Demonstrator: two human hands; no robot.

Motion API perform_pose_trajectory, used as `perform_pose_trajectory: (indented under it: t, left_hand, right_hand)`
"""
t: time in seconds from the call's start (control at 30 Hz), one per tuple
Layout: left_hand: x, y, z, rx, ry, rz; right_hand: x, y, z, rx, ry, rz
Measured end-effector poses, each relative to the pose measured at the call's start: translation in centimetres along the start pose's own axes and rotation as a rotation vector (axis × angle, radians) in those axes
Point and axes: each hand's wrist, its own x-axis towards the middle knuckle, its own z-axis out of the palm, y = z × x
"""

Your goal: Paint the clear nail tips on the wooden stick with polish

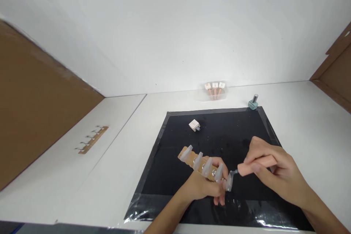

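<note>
My left hand (206, 185) is closed around a wooden nail-tip stand (189, 159) that carries a row of several pale, translucent false nails (207, 167). Between the fingers of my right hand (276, 172) is a nail polish brush (256, 165) with a pink handle. Its dark bristle end meets the false nail (229, 181) at the right end of the stand, over the black mat. A white, square nail polish bottle (194, 125) lies uncapped on the mat, its neck pointing to the lower right.
A clear plastic box (226, 93) at the back holds three pink-capped bottles (215, 89). A teal bottle with a silver cap (253, 103) stands at the far right corner of the black mat (175, 135). Another wooden stand with metal holders (93, 140) lies on the left.
</note>
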Motion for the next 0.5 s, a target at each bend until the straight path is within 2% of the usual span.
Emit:
perform_pose_trajectory:
  t: [0.13,0.23,0.37,0.5]
  left_hand:
    - [0.0,-0.9,-0.7,-0.066,-0.072,0.050]
    - [0.0,-1.3,-1.0,-0.096,-0.090,0.065]
    - [-0.1,-1.2,-1.0,-0.116,-0.122,0.069]
    - [-0.1,-1.2,-1.0,-0.129,-0.141,0.070]
  right_hand:
    - [0.0,0.1,0.1,0.033,-0.048,-0.033]
    - [0.1,0.0,0.2,0.018,0.025,-0.014]
    - [0.1,-0.1,0.3,0.043,-0.015,-0.052]
    - [0.0,-0.1,0.3,0.025,0.039,-0.033]
